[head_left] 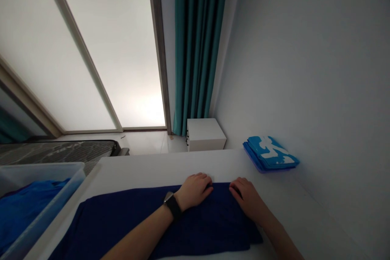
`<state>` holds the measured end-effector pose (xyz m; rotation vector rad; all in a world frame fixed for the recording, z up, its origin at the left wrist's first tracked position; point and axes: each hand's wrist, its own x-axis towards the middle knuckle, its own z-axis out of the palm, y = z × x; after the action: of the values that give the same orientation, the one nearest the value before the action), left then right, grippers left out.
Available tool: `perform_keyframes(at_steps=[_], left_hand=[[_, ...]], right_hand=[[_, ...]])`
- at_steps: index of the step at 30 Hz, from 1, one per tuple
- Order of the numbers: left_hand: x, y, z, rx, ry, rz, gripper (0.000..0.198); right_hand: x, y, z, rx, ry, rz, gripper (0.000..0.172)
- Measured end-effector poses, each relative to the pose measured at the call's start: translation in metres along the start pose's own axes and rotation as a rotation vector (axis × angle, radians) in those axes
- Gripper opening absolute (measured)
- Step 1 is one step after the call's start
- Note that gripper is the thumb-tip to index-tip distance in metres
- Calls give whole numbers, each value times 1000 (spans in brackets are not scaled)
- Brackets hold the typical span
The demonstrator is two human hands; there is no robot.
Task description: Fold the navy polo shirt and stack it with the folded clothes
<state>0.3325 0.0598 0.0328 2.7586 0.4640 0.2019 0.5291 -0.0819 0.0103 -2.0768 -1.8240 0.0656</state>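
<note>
Now right up at the far edge of the dark-blue cloth [210,227], laid long and flat across the white table [143,166] in front of the body, presumably for the firm backing. Left hand [195,189] lying low over the fabric, fingers curled at that edge, dark watch [173,205] on the wrist; right hand [246,199] just along from it, thumb and fingertips bent close together. Spaced apart like that, likely to hold the stretch between flat and straight. Pinching fabric or merely pressing down? Impossible to say for either hand from this angle. Over to the right, near the wall [304,69]: a folded blue bundle [271,154] with a white print, apparently set aside to leave working room. And to the left, by the table's edge: a translucent bin [42,166] with loose blue fabric [27,207] inside, probably placed there for easy reach.
</note>
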Motion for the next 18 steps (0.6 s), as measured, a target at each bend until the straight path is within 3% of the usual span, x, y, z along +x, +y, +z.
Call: perform_keyframes(at_steps=[8,18], left_hand=[[3,-5,7,-12,13,-7,16],[3,-1,6,42,21,-59,12]], right_hand=[[3,4,3,-189,1,-64,24],[15,-2,5,-167,-44,50,16]])
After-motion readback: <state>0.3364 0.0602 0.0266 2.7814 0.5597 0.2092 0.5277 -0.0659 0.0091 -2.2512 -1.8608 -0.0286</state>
